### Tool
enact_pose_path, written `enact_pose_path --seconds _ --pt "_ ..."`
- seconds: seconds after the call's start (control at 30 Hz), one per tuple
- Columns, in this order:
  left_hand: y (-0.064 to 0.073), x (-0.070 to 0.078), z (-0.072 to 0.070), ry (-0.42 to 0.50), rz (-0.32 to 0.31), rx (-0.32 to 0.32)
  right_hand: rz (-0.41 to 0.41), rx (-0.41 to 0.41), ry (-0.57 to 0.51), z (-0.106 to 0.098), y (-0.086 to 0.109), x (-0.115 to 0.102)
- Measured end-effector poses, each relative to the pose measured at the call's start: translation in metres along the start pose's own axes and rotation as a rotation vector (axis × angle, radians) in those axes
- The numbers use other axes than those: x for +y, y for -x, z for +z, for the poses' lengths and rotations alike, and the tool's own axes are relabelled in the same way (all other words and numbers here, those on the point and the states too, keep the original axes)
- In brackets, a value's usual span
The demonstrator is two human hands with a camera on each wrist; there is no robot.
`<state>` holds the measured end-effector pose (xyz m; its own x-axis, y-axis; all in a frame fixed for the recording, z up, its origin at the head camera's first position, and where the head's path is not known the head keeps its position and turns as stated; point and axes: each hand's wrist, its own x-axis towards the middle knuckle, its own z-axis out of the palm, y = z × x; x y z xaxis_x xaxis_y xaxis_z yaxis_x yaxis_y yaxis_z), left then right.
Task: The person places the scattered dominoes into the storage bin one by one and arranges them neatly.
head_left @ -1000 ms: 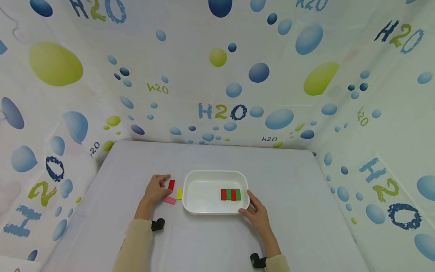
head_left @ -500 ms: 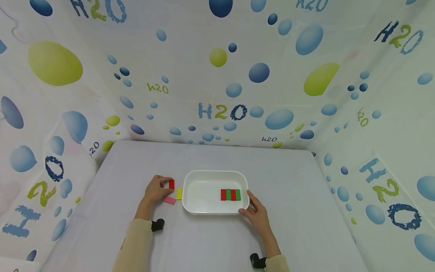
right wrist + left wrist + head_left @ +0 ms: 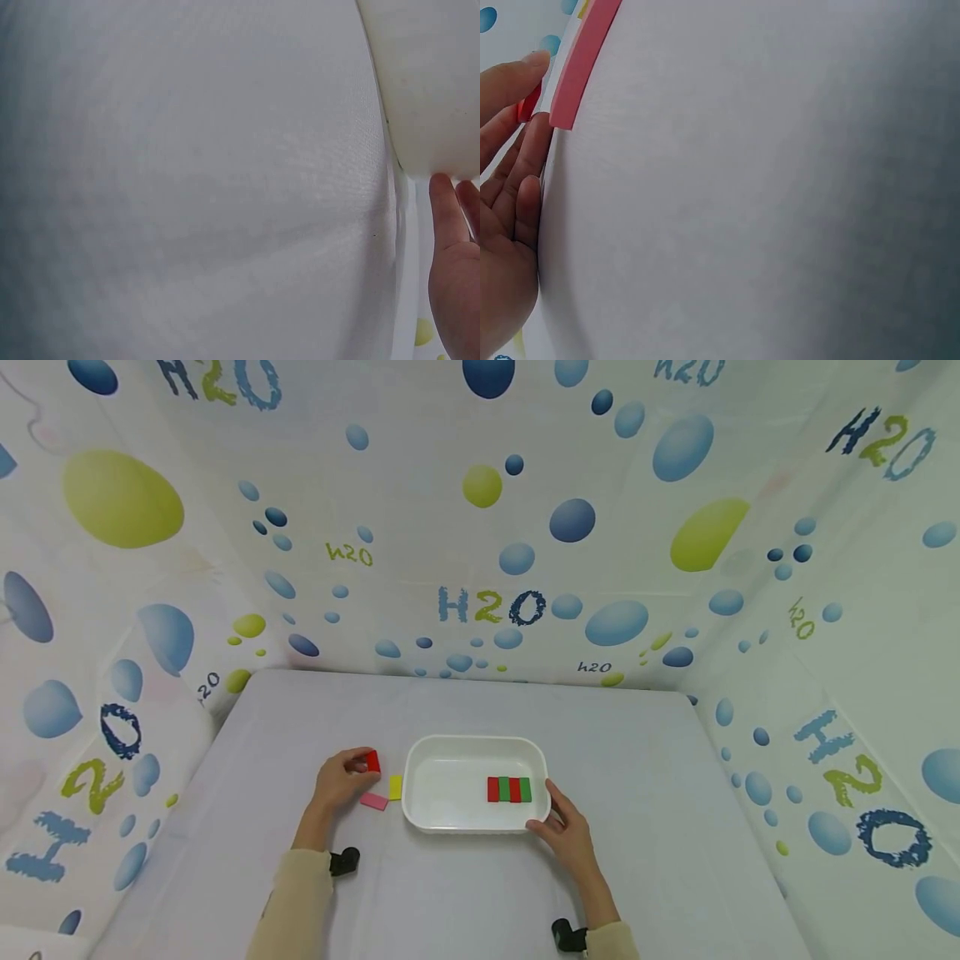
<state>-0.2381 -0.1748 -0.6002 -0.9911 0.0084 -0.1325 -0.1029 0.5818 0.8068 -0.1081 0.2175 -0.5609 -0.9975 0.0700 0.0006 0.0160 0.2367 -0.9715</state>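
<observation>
My left hand (image 3: 341, 781) pinches a small red rectangular block (image 3: 373, 762) between thumb and fingers, left of the white tray (image 3: 450, 823). In the left wrist view, part of this red block (image 3: 529, 103) shows between thumb and fingers. A pink block (image 3: 374, 802) lies just below that hand, and a yellow block (image 3: 395, 787) stands close against the tray's left end. My right hand (image 3: 568, 831) holds the tray's near right corner, thumb at the front edge and fingers at the right side. Inside the tray, red and green blocks (image 3: 504, 789) lie side by side in an alternating row.
A white cloth (image 3: 465, 893) covers the table. Patterned sheets with drops and lettering (image 3: 495, 552) enclose the back and both sides. A black wrist camera (image 3: 345, 861) sits by the left sleeve, another black camera (image 3: 568, 935) by the right.
My left hand has closed its fingers on the red block and drawn it slightly left, away from the yellow block. The right hand and tray have stayed put.
</observation>
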Motion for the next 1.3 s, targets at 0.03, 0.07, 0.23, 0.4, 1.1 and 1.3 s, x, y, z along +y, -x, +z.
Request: enact_pose_path --seconds 0.03,0.07,0.23,0.4,1.1,1.3 --pt "0.000 0.000 0.000 0.009 -0.003 0.004 0.003 -0.001 -0.005 0.000 0.000 0.000" --pt "0.001 -0.001 0.000 0.015 0.001 0.009 0.004 -0.002 -0.007 0.000 0.000 0.000" --pt "0.002 -0.002 -0.001 0.050 0.028 0.038 0.012 -0.005 -0.022 -0.001 -0.001 0.001" --pt "0.003 -0.003 -0.001 0.073 0.040 0.054 0.006 0.012 -0.030 0.001 -0.002 0.010" --pt "0.008 0.001 -0.002 0.139 -0.014 0.089 0.010 -0.002 0.004 0.000 -0.001 0.000" --pt "0.009 0.001 -0.005 0.183 -0.031 0.085 0.011 -0.002 -0.010 0.000 -0.001 0.002"
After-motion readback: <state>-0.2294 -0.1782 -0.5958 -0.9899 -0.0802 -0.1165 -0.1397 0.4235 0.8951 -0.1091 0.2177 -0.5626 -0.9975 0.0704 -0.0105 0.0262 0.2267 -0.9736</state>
